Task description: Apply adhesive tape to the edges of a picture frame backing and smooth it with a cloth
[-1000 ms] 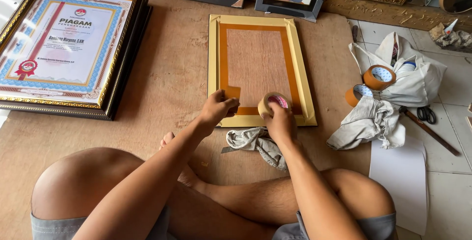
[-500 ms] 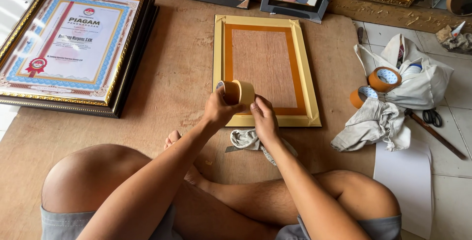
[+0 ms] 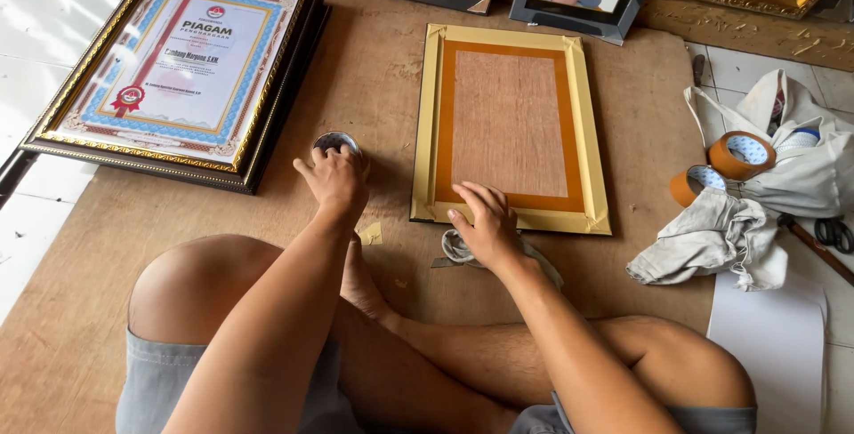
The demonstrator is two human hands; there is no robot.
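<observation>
My left hand (image 3: 335, 180) curled over one roll of tape (image 3: 335, 141) on the brown board (image 3: 374, 69) just left of the gold frame (image 3: 511, 127), while my right hand (image 3: 485, 221) lay flat, fingers spread, on that frame's lower edge. Two more tape rolls (image 3: 725, 167) sat on crumpled cloth (image 3: 712, 238) to my right, one framed certificate (image 3: 173, 65) lay to my left, and pale floor tiles (image 3: 27, 229) showed past the board.

Three tape rolls (image 3: 742, 155) – one held, two right, one framed certificate (image 3: 173, 69), one gold frame (image 3: 510, 127) face-down
</observation>
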